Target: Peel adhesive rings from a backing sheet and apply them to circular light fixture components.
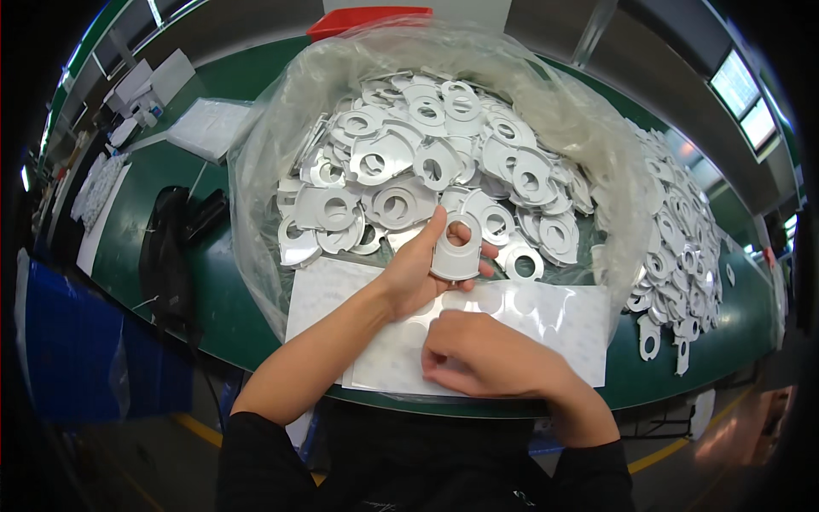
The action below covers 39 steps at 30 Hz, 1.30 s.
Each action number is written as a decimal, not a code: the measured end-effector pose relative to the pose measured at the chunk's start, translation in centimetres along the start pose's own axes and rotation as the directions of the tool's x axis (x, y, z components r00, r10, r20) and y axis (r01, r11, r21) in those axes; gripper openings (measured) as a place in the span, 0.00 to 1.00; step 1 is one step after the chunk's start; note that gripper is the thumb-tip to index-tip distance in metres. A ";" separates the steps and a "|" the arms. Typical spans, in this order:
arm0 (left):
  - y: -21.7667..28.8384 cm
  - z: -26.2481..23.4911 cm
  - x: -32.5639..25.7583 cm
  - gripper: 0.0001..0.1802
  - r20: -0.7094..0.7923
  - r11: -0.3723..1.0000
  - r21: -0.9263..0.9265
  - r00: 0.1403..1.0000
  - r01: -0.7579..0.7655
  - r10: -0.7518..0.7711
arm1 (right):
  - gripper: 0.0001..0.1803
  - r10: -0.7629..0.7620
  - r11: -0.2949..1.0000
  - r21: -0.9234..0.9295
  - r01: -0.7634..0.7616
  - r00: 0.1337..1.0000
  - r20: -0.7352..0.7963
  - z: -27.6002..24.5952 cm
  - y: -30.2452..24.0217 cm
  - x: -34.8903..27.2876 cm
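My left hand [413, 275] is closed around a white plate-like part [454, 263] with a round hole, its thumb along the left edge and fingers behind it. The part is raised just above white sheets [559, 320] that bear shiny round shapes. Over the lower middle of these sheets is my right hand [490, 352], its fingers curled in and pressed together. Its fingertips are turned downward, so whatever they hold, if anything, is hidden. Beyond both hands, a large heap of similar white parts [394, 205] lies in a clear plastic bag [260, 230] with its mouth spread wide.
A second heap of white parts [682, 247] covers the right side of the green table [128, 218]. At the left lie a black object with a cable [168, 247] and a flat plastic-wrapped pack [209, 128]. A red bin [368, 21] stands behind the bag.
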<state>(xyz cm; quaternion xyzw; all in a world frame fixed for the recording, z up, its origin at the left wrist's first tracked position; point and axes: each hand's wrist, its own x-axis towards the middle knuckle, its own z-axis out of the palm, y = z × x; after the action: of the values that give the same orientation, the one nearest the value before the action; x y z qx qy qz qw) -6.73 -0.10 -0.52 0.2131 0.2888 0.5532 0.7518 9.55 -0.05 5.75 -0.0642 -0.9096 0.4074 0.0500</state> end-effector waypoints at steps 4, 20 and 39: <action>0.2 0.6 -0.3 0.29 -0.029 1.000 0.020 1.000 0.001 -0.001 | 0.09 -0.209 0.667 0.744 0.041 0.969 0.134 -3.9 -0.3 -1.8; 0.2 2.1 -0.9 0.33 -0.155 0.996 0.084 0.988 0.029 -0.016 | 0.06 0.493 0.730 0.683 0.032 0.668 -0.558 -1.6 5.4 0.8; 0.0 1.3 -0.7 0.33 -0.133 0.995 0.100 0.991 0.013 0.000 | 0.10 0.533 0.631 0.775 0.040 0.703 -0.470 -1.3 5.4 1.4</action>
<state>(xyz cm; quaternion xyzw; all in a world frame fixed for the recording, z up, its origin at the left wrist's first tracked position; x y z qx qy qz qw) -6.00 -0.80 0.64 0.2126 0.3663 0.5483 0.7211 8.78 4.69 2.62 -0.3129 -0.5636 0.6895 0.3303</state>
